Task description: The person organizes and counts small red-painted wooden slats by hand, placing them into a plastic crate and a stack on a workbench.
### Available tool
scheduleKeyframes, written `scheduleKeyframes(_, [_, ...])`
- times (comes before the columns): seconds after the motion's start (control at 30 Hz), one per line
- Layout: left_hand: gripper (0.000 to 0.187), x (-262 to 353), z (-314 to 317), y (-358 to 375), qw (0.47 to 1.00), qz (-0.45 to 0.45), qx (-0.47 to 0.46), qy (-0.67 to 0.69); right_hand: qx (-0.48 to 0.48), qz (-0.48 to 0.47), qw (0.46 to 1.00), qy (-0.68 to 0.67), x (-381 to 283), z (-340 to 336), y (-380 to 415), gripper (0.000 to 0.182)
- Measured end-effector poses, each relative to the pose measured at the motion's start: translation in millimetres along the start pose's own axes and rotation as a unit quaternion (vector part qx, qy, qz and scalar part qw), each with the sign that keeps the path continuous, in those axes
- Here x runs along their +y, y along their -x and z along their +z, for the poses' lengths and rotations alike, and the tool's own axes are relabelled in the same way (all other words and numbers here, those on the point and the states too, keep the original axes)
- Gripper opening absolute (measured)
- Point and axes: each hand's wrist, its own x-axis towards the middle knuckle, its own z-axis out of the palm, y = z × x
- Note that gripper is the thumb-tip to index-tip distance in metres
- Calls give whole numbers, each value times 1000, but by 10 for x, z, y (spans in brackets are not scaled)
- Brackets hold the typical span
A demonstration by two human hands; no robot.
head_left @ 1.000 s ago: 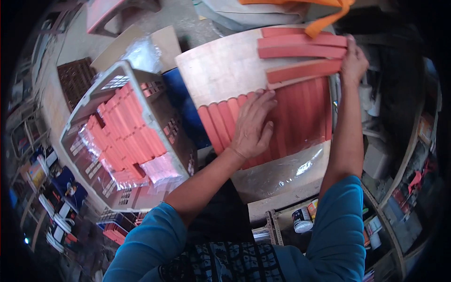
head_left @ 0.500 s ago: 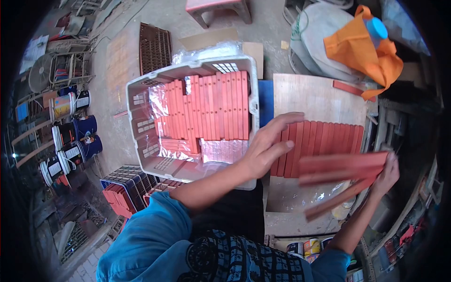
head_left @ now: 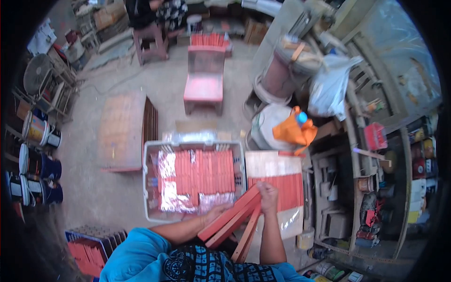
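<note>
My right hand (head_left: 268, 196) is closed round the upper ends of several red wooden slats (head_left: 230, 218). They fan out down toward my body, some showing small drilled holes. My left hand (head_left: 220, 211) is at the side of the fanned slats, its fingers hidden behind them. Just beyond, a pale board (head_left: 265, 162) carries a side-by-side row of red slats (head_left: 289, 190), partly covered by my right hand. To the left stands a grey plastic crate (head_left: 146, 188) with stacked red slats (head_left: 206, 171) and clear plastic wrap (head_left: 171, 197) inside.
An orange bag (head_left: 296, 134) lies on a round covered container beyond the board. A pink chair (head_left: 204, 87) stands ahead, a wooden-topped crate (head_left: 122, 129) left of it. Paint buckets (head_left: 40, 167) line the left side; shelving (head_left: 354, 188) runs along the right. A person sits far back.
My right hand has brought the slats from the right of the board in toward my body. My left hand has left the row and come to the slats. The view has tilted up.
</note>
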Motion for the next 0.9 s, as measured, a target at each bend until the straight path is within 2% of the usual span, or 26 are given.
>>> scheduleKeyframes(0.1, [65, 4, 153, 582, 999, -11, -8, 34, -50, -14, 999, 11, 8, 614, 89, 17])
scheduleKeyframes(0.17, [63, 77, 131, 942, 989, 16, -125, 75, -58, -36, 996, 64, -19, 1034, 151, 18])
scheduleKeyframes(0.23, [60, 173, 133, 1263, 993, 95, -58, 30, -44, -67, 985, 153, -53, 1477, 230, 20])
scheduleKeyframes(0.27, [58, 216, 134, 1425, 991, 132, -20, 4, -37, -104, 982, 153, -92, 1697, 280, 22])
scheduleKeyframes(0.33, [60, 194, 112, 1667, 957, 240, 137, -84, -33, -158, 974, 159, -207, 2117, 414, 28])
scheduleKeyframes(0.37, [57, 200, 174, 1842, 978, 182, 82, -62, -47, -187, 957, 216, -296, 2301, 541, 35])
scheduleKeyframes(0.4, [56, 231, 138, 1925, 977, 192, 72, -57, -64, -213, 936, 271, -421, 2481, 665, 43])
scheduleKeyframes(0.43, [54, 239, 103, 2001, 962, 230, 126, -75, -90, -227, 916, 318, -433, 2610, 743, 49])
scheduleKeyframes(0.47, [52, 228, 83, 2051, 951, 271, 128, -74, -118, -243, 892, 363, -436, 2733, 813, 56])
scheduleKeyframes(0.5, [58, 223, 133, 2153, 943, 276, 160, -92, -127, -260, 882, 371, -490, 2835, 889, 58])
scheduleKeyframes(0.53, [55, 204, 167, 2225, 945, 286, 143, -73, -136, -278, 873, 378, -578, 2904, 1001, 60])
scheduleKeyframes(0.57, [55, 170, 223, 2272, 925, 339, 152, -82, -145, -297, 861, 386, -636, 2942, 1142, 62])
scheduleKeyframes(0.6, [59, 162, 311, 2323, 914, 372, 142, -71, -166, -303, 870, 351, -686, 2955, 1272, 63])
scheduleKeyframes(0.67, [63, 229, 198, 2348, 924, 381, -10, -47, -205, -319, 880, 286, -821, 2937, 1463, 64])
scheduleKeyframes(0.77, [68, 216, 357, 2408, 893, 446, -33, -46, -212, -330, 870, 298, -858, 2793, 1680, 60])
scheduleKeyframes(0.83, [65, 107, 611, 2439, 890, 448, -89, -5, -191, -330, 872, 307, -838, 2672, 1835, 54])
scheduleKeyframes(0.9, [65, 54, 719, 2405, 877, 467, -112, 3, -228, -244, 902, 273, -919, 2575, 1888, 52])
